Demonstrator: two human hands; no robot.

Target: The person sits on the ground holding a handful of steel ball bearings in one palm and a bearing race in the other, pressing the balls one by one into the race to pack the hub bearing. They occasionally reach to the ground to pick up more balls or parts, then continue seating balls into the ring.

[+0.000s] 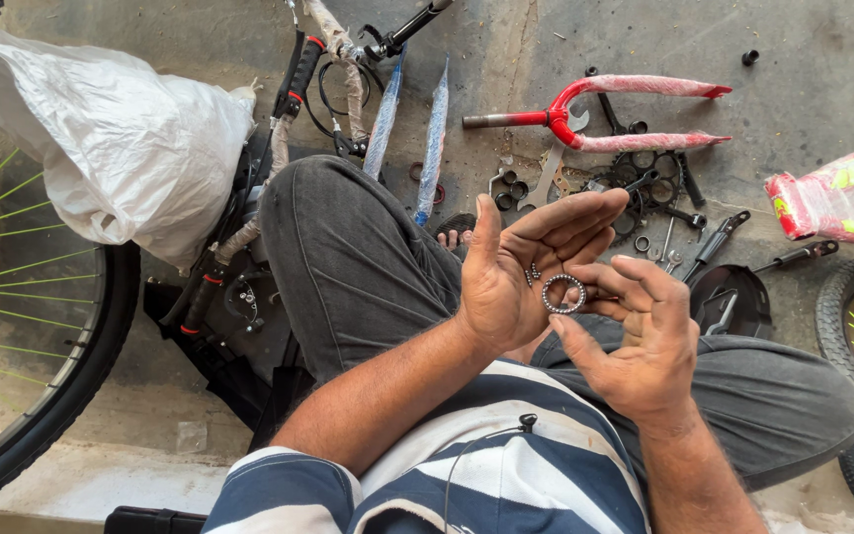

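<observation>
We hold bearing ring [563, 294] pinched in right hand [644, 336] grip; left hand [516, 272] open flat, palm cupped beside ring. Step: inspecting ring. Next needs steady pinch. Red fork [595, 111] on floor beyond.

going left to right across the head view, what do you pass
wheel with green spokes → white plastic bag → two long wrapped parts → left hand → ring bearing → right hand → black saddle → wrapped red and green part
</observation>
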